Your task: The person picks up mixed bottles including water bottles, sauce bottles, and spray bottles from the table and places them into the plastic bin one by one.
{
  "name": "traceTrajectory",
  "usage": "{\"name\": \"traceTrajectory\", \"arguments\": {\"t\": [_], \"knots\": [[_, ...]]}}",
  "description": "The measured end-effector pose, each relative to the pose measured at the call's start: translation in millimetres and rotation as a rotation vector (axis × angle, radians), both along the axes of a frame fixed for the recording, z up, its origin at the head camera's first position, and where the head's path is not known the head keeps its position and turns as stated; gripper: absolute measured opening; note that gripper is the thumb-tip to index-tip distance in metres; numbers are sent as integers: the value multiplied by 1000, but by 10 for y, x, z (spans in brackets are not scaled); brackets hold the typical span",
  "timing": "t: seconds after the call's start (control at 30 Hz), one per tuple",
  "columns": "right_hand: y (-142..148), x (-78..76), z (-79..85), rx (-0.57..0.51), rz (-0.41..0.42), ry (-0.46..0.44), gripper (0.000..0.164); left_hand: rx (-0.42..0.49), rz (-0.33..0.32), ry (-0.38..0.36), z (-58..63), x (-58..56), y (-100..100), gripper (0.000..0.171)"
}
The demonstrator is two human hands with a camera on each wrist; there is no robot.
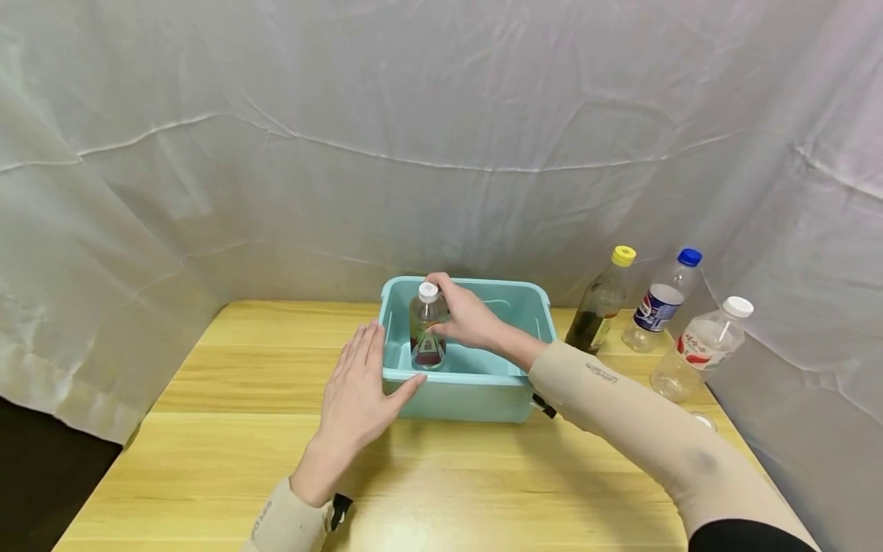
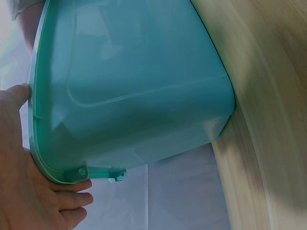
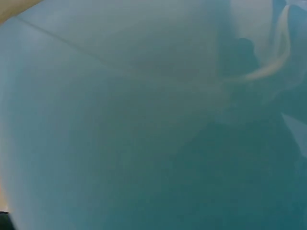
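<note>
Right fingers [image 1: 442, 284] in grip round bottle [image 1: 422, 341] inside bin [image 1: 462, 400], left fingers [image 1: 357, 349] straight against rim [image 1: 384, 303].

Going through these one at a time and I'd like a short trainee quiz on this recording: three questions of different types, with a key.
1. Which hand grips the bottle in the teal bin?
A) left
B) right

2. True or false: the left hand touches the bin.

3. How many bottles can be seen outside the bin?

Key:
1. B: the right hand.
2. True.
3. Three: the yellow-capped bottle, the blue-capped bottle and the white-capped bottle with a red-and-white label.
</note>
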State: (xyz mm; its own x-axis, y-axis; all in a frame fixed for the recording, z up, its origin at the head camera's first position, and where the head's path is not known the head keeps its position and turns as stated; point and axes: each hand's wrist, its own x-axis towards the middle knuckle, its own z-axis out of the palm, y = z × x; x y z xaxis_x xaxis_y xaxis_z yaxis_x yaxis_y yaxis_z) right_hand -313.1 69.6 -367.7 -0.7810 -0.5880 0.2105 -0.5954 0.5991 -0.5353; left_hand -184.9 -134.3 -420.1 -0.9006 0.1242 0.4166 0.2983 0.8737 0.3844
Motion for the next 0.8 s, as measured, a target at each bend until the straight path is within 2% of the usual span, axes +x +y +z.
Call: {"name": "traceTrajectory", "arguments": {"t": [0.23,0.57,0.8], "knots": [[-58,-58,-25,51,-7,-14,77,-3,5,-11,-3,4,11,103],[-107,-79,-53,43,-3,-90,80,-4,7,-22,7,6,13,103],[-141,-99,-80,70,-14,-64,86,-8,9,-25,4,8,10,103]]}}
